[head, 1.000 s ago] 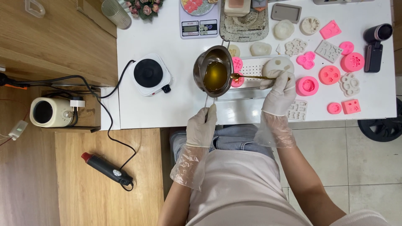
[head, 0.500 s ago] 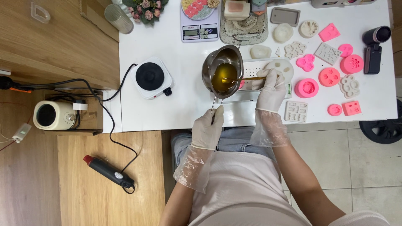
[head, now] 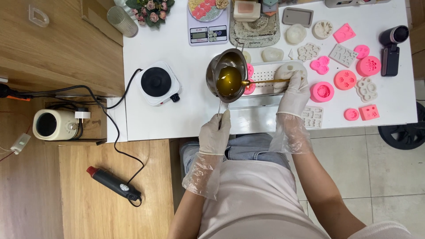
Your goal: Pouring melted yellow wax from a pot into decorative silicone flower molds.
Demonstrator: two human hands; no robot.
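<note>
The person is stirring amber liquid in a steel pot (head: pixel 228 75). The left hand (head: pixel 215 132) is clenched round the pot's handle, holding the pot over the white table (head: pixel 177 117), just right of the hotplate (head: pixel 156 82). The right hand (head: pixel 294 88) is gripping a gold spoon (head: pixel 264 81) whose bowl is dipping into the liquid at the pot's right rim. Pink moulds (head: pixel 322 91) are lying right of the pot; a scale (head: pixel 207 33) is sitting behind it. The liquid is probably melted wax. Any next move calls for keeping the pot level.
</note>
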